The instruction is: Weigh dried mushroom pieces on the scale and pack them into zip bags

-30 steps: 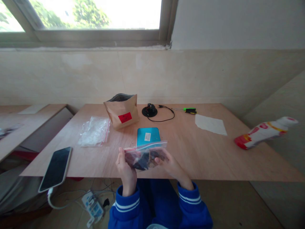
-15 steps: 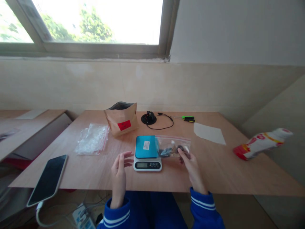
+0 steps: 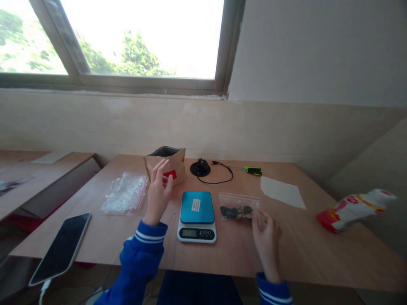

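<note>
My left hand (image 3: 158, 191) is up off the table (image 3: 305, 250), fingers spread and holding nothing, hovering just in front of the brown paper pouch (image 3: 165, 168) at the far side, whose mouth stands open. My right hand (image 3: 267, 231) rests near the table's near edge, fingers loose and uncurled, fingertips just at the right corner of the small zip bag (image 3: 239, 206). That bag lies flat on the table, just right of the scale (image 3: 197, 215), with dark pieces inside it; I cannot tell whether its strip is shut. So, by my reading, one filled bag is set down and I am between portions. Next I would want an empty bag from the clear pile (image 3: 124, 193) at the left, and then a careful reach into the pouch without tipping it.
</note>
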`<state>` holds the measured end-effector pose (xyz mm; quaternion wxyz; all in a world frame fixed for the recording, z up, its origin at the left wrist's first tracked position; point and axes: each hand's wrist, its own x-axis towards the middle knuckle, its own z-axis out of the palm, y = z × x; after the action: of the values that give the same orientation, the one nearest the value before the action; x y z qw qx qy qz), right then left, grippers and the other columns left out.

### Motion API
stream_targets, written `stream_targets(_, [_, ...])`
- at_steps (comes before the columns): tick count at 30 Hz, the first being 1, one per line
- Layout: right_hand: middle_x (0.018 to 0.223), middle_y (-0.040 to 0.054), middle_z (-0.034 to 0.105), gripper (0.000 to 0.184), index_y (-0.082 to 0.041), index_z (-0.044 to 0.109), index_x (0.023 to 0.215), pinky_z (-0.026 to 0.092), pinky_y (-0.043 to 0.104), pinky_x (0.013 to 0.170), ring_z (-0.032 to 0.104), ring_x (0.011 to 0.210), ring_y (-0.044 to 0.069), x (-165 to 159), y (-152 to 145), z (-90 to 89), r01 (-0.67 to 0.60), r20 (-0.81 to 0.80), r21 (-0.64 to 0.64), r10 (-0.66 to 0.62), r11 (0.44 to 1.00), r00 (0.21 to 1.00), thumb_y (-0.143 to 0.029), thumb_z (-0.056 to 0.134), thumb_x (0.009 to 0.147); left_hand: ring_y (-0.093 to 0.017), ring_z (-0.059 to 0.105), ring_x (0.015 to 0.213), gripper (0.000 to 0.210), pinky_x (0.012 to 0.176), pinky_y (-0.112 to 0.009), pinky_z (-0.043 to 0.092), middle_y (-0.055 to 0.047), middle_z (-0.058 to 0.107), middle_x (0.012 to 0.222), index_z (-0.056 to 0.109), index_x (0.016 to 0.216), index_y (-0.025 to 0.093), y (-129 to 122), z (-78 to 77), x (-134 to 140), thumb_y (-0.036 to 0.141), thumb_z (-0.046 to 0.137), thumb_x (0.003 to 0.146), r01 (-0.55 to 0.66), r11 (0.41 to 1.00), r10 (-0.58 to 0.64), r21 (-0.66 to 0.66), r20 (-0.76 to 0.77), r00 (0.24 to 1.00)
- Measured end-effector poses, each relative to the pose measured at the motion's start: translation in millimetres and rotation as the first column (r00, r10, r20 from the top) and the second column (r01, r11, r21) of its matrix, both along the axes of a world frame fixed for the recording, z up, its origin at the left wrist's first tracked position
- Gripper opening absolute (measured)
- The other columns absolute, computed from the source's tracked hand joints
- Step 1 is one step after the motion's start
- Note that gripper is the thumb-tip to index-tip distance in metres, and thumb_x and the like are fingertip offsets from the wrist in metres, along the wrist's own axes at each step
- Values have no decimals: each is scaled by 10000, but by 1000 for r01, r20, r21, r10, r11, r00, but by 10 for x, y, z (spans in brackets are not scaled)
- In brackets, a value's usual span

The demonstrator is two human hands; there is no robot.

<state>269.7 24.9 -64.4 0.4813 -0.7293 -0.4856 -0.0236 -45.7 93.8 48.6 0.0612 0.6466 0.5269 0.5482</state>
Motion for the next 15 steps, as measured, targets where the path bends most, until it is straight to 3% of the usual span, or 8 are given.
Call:
stream_targets(3, [1053, 169, 652, 349, -173, 614, 1012, 453, 497, 888, 580, 992, 304, -205, -127, 208, -257, -95, 95, 266, 962, 959, -469, 484, 882, -231, 605, 1051, 528, 816, -365, 540, -115, 418, 1456, 413, 1397, 255, 326, 87, -96, 192, 490, 878, -59, 998, 64, 31, -199, 978])
stream_targets(5, [1115, 133, 634, 256, -201, 609, 1041, 483, 424, 878, 581, 1038, 262, -378, -149, 476, -439, -174, 134, 457, 889, 872, -392, 499, 910, -253, 591, 1083, 483, 826, -372, 532, -116, 470, 1389, 459, 1358, 243, 413, 99, -150, 192, 493, 878, -89, 996, 90, 18, -269, 959])
stream_targets(8, [1125, 64, 648, 206, -238, 606, 1087, 478, 347, 931, 602, 1073, 198, -689, -62, 968, -714, -218, 164, 731, 681, 647, -301, 460, 954, -204, 609, 947, 271, 799, -337, 524, -84, 563, 1143, 603, 1150, 227, 343, 59, -172, 237, 460, 920, -67, 998, 69, 17, -268, 961])
stream_targets(11, [1111, 36, 662, 252, -238, 610, 1129, 478, 306, 945, 613, 1069, 162, -1047, 197, 1374, -897, -153, 117, 900, 427, 408, -235, 412, 973, -160, 583, 877, 209, 786, -292, 510, -46, 546, 991, 652, 986, 226, 138, -64, -119, 257, 451, 939, 36, 999, -25, 40, -243, 970])
stream_targets(13, [1123, 42, 666, 292, -213, 620, 1121, 477, 305, 958, 613, 1074, 154, -1281, 438, 1522, -963, -69, 66, 964, 261, 257, -158, 380, 965, -152, 572, 887, 209, 788, -281, 508, -43, 538, 996, 656, 996, 230, -12, -191, -67, 253, 456, 940, 85, 995, -72, 48, -226, 972])
stream_targets(14, [1117, 46, 670, 313, -200, 629, 1108, 481, 309, 952, 615, 1065, 154, -1386, 562, 1559, -979, -17, 18, 979, 203, 203, -107, 379, 944, -152, 570, 888, 211, 784, -279, 510, -45, 537, 1002, 659, 1002, 229, -81, -263, -44, 252, 458, 940, 95, 994, -82, 55, -211, 974])
stream_targets(15, [1108, 54, 675, 336, -186, 642, 1081, 484, 319, 948, 618, 1054, 161, -1479, 678, 1576, -983, 40, -39, 983, 179, 178, -55, 381, 915, -153, 569, 890, 211, 781, -279, 513, -48, 536, 1004, 664, 1003, 227, -145, -336, -25, 254, 465, 938, 101, 993, -87, 60, -201, 976])
